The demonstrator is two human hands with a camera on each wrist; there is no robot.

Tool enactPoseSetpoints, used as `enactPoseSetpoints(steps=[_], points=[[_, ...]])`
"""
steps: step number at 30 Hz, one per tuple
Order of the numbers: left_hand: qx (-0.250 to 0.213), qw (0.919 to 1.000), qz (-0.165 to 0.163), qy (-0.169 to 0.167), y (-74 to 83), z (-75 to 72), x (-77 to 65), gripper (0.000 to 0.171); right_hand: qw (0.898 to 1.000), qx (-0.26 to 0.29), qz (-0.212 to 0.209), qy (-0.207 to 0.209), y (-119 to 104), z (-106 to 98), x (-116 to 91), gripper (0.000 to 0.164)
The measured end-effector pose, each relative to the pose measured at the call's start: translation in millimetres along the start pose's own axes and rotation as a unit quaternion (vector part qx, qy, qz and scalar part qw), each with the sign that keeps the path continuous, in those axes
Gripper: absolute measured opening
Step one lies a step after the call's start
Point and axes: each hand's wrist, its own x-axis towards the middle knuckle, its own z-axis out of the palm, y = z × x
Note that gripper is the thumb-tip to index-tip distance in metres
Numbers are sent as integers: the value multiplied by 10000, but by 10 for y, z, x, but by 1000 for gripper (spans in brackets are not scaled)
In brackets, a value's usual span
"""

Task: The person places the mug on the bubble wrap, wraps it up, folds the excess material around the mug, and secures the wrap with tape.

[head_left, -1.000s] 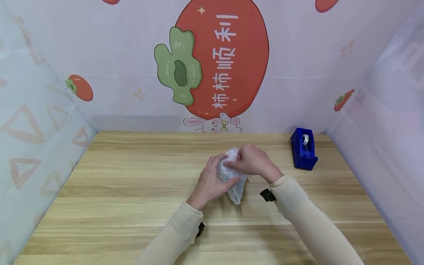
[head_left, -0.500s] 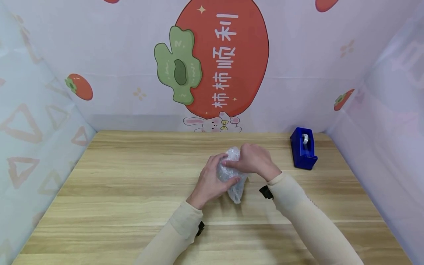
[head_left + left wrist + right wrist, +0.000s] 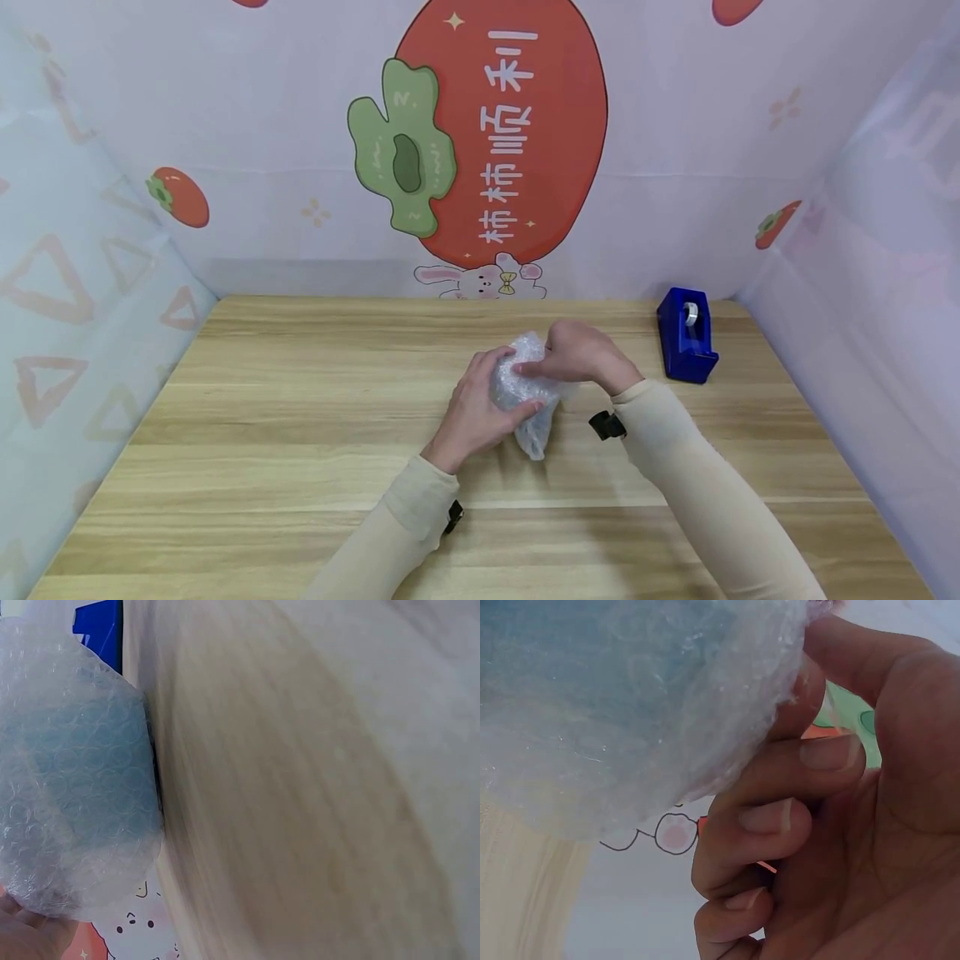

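Observation:
A bundle in clear bubble wrap [image 3: 528, 387] stands over the wooden table in the middle of the head view. Something pale blue shows through the wrap [image 3: 82, 765] in the left wrist view; its kind is hidden. My left hand [image 3: 480, 408] grips the bundle from the left, thumb at the near side and fingers at the far side. With curled fingers, my right hand [image 3: 585, 358] pinches the wrap at its upper right edge. The right wrist view has the thumb and index finger of that right hand [image 3: 840, 765] meeting at the wrap's edge [image 3: 780, 690].
A blue tape dispenser [image 3: 687, 337] with a roll of tape stands at the table's back right. The wooden table [image 3: 300, 400] ends at a printed cloth backdrop [image 3: 285, 125], and cloth walls rise on both sides.
My right hand has shifted slightly, its thumb drawing a little to the right across the wrap. A translucent flap now shows under that hand. My left hand keeps its grip in place.

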Motion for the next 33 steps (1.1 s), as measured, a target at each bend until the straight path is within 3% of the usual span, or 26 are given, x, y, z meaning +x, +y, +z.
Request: enactPoseSetpoints(steps=[9, 19, 25, 33], points=[[-15, 10000, -23, -11, -6, 21, -4, 77, 9985, 533, 35, -151, 115, -28, 13, 57], [-1, 10000, -32, 8, -4, 11, -10, 77, 9992, -168, 349, -99, 66, -55, 4, 60], [7, 10000, -77, -23, -8, 26, -17, 76, 9972, 711, 29, -234, 232, -39, -12, 60], [35, 10000, -26, 47, -12, 16, -23, 77, 9945, 1034, -104, -121, 295, 3, -14, 59]])
